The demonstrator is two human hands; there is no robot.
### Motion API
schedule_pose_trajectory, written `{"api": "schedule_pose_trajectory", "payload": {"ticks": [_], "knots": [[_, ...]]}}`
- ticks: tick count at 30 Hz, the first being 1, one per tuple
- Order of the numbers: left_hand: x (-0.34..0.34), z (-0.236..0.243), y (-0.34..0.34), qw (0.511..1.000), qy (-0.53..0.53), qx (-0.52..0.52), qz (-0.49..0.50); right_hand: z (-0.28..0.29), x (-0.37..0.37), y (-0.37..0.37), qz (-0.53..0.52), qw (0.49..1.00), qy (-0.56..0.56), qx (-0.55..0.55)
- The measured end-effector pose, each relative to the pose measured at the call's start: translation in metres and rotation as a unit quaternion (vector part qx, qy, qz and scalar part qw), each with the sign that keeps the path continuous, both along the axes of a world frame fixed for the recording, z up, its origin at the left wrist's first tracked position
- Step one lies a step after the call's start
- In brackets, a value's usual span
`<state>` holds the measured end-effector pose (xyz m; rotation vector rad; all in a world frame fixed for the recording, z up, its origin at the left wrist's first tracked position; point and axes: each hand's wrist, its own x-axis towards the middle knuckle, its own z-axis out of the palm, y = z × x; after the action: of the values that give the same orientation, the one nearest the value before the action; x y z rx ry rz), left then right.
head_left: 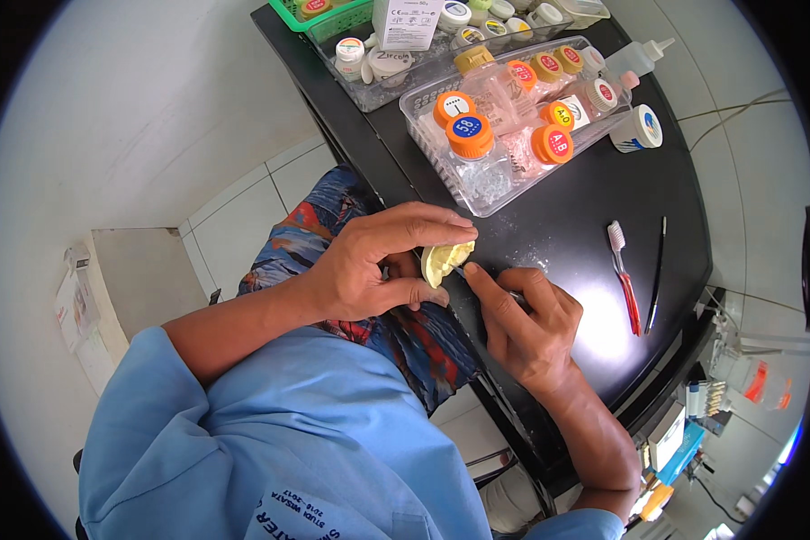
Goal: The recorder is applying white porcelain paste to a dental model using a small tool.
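Observation:
A pale yellow dental plaster cast [445, 260] is gripped by its edges between the fingers and thumb of my left hand [378, 256], over the table's near edge. My right hand [531, 324] is closed around a slim tool [460, 271], most of which the fingers hide. Its thin tip reaches the right side of the cast, with my right index finger pressing close behind it. I cannot make out the exact kind of tool. White powder [535, 256] is scattered on the dark table just beyond my right hand.
On the black table [594, 198], a clear plastic basket [481, 209] holds jars with orange and gold lids. Behind it stands a tray [369, 97] of small white pots. A toothbrush [625, 274] and a thin black stick [659, 274] lie right; a white tub [634, 129] stands beyond.

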<state>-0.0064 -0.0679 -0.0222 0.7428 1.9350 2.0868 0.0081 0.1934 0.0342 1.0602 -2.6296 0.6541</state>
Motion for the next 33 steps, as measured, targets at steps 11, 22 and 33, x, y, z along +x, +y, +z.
{"api": "schedule_pose_trajectory", "payload": {"ticks": [11, 22, 33], "knots": [[0.001, 0.002, -0.001, 1.000, -0.001, -0.005, -0.007, 0.001, -0.001, -0.001, -0.009, 1.000, -0.008, -0.015], [0.027, 0.039, -0.003, 0.974, -0.195, 0.105, -0.041, 0.031, 0.002, -0.007, -0.024, 0.994, 0.025, -0.105], [0.024, 0.043, 0.002, 0.979, -0.190, 0.055, -0.044, 0.041, 0.016, -0.002, -0.044, 0.989, -0.129, -0.058]]}}
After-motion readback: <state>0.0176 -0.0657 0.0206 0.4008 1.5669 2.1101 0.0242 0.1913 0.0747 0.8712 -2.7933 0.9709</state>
